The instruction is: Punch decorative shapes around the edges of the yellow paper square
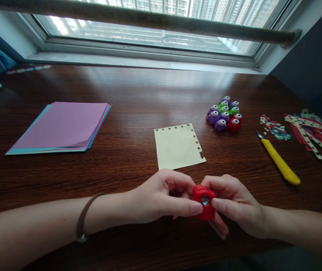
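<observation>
A small red craft punch, with a heart shape showing in its metal face, is held between both hands above the table's front part. My left hand grips its left side with thumb and fingers. From the right, my right hand pinches the same punch, its lower fingers reaching out beneath. Just beyond the hands lies a pale yellow paper square. Star-shaped holes run along its top and right edges, and the lower right corner is notched.
Stacked coloured paper lies at left. Several purple, green and red punches stand at right. Near them are paper confetti, a yellow craft knife with its blade end pointing away, and punched paper strips. A metal bar crosses the window.
</observation>
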### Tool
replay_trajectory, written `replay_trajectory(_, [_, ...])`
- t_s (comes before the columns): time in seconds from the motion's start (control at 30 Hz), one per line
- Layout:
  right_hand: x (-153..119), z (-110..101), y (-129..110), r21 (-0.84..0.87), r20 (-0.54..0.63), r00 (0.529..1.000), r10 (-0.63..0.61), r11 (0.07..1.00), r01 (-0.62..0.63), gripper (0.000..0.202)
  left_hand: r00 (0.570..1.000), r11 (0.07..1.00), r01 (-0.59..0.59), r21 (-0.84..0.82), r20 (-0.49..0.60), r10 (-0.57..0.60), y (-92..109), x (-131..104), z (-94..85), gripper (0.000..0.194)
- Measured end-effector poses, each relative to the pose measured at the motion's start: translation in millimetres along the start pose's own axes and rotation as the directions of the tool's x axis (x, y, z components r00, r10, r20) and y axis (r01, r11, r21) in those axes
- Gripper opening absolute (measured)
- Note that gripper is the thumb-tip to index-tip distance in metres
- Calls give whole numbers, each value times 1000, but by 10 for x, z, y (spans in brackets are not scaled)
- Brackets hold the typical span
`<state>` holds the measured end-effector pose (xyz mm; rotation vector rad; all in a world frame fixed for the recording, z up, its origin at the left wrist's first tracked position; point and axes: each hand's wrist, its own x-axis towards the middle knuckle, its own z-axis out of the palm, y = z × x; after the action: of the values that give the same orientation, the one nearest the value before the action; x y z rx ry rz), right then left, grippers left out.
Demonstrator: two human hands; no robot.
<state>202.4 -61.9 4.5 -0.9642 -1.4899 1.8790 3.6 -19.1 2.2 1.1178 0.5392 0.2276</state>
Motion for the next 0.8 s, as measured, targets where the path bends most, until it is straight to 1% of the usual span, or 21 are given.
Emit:
replay_trajectory(0.13, [4,-3,10,63,9,1000,18,998,-19,31,1000,999,11,-38,13,-11,-5,4,-1,24])
replay_trajectory(0.27, [3,-7,4,89,6,999,33,996,-33,28,1000,999,18,-51,25,-17,-12,11,-10,24])
replay_trajectory(0.43, [2,0,1,142,5,999,47,989,-48,27,1000,999,-1,-41,31,3,7,16,-7,22])
replay_trajectory(0.63, [12,12,36,252,43,995,88,963,-96,28,999,999,9,-51,31,-7,21,28,-6,25])
replay_trajectory(0.8, [19,5,26,269,40,994,100,957,-107,25,999,998,23,-64,35,-20,27,25,2,23])
